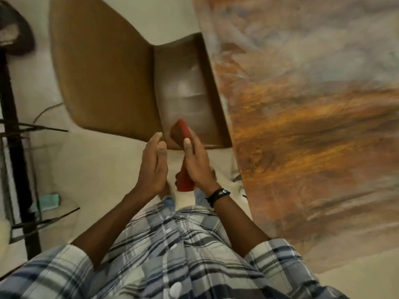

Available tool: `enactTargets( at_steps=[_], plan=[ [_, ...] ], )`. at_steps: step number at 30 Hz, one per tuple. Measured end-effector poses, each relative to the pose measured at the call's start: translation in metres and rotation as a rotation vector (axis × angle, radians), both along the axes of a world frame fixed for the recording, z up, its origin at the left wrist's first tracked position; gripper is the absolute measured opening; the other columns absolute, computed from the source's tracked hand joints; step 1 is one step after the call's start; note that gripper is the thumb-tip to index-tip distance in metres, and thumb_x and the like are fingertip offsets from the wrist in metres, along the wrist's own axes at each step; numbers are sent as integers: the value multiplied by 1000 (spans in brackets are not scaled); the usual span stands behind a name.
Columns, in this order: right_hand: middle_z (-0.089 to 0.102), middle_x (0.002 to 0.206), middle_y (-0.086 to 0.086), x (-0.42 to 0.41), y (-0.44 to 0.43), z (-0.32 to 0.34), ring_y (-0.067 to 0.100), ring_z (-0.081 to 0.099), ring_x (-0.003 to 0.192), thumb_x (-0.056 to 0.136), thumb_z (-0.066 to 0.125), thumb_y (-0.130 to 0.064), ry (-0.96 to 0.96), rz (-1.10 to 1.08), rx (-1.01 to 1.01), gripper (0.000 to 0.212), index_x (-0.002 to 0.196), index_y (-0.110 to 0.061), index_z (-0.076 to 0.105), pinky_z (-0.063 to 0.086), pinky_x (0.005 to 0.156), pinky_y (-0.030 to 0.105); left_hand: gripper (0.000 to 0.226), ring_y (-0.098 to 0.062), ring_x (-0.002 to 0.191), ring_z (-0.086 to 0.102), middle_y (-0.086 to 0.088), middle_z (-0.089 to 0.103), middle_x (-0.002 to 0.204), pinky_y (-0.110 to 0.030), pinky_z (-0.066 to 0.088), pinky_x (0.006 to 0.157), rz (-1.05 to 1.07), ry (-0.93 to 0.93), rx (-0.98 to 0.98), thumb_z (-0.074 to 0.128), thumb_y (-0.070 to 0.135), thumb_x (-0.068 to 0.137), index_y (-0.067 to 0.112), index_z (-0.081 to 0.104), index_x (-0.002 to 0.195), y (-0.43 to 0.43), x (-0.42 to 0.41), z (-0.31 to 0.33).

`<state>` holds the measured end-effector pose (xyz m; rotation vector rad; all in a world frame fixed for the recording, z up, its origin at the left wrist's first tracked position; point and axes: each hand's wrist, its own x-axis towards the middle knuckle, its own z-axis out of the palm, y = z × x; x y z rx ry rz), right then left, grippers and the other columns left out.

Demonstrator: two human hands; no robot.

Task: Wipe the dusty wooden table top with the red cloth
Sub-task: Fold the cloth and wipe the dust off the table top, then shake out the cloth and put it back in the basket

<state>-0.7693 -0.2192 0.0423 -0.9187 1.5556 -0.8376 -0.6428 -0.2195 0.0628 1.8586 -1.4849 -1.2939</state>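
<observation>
The wooden table top (313, 130) fills the right side of the view, orange-brown with pale grey dust smeared over much of it. My right hand (197, 160) grips the folded red cloth (180, 131), which sticks out above my thumb and hangs out below my palm. My left hand (153, 165) is held beside it, fingers straight and together, palm turned toward the cloth, holding nothing. Both hands hover over the floor, left of the table edge and in front of my body.
A brown chair (103, 78) stands pushed up to the table's left edge, its seat dusty. A dark metal stand with glass shelves (19, 169) is at the far left. The floor (90, 165) is pale tile.
</observation>
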Motion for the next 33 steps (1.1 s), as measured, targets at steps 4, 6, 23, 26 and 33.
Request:
enactTargets(
  at_steps=[4,6,23,26,33],
  plan=[
    [65,130,16,37,-9,30,23,63,111,108,40,-34,-532,-152,259,34,134,-18,55,54,97,40,49,-5,135,37,-1,43,149,-14,27,113,189,126,93,26,38,106,14,37,148,-4,49,13],
    [62,133,22,52,-11,44,29,66,109,106,41,-40,-687,-164,380,45,140,-11,51,57,94,47,40,-11,128,47,2,53,136,-35,37,113,255,211,156,29,39,106,19,48,136,-6,69,20],
    [67,123,-8,167,-53,79,13,61,121,95,62,-43,-240,570,203,30,123,-32,59,50,104,37,10,-10,74,71,-3,73,83,-23,56,63,814,472,-45,68,15,91,12,69,101,25,195,74],
    [55,140,-6,177,-60,86,18,50,134,86,51,-70,-299,714,284,60,136,-36,49,40,109,45,11,-14,80,72,-2,75,86,-26,57,68,861,369,-141,71,19,89,17,70,100,33,197,87],
    [72,113,-1,185,-74,91,20,71,103,92,69,-44,-242,819,179,40,124,-22,62,62,84,41,3,-5,75,64,9,69,81,-26,54,71,862,-16,-309,70,22,90,22,72,87,52,203,124]
  ],
)
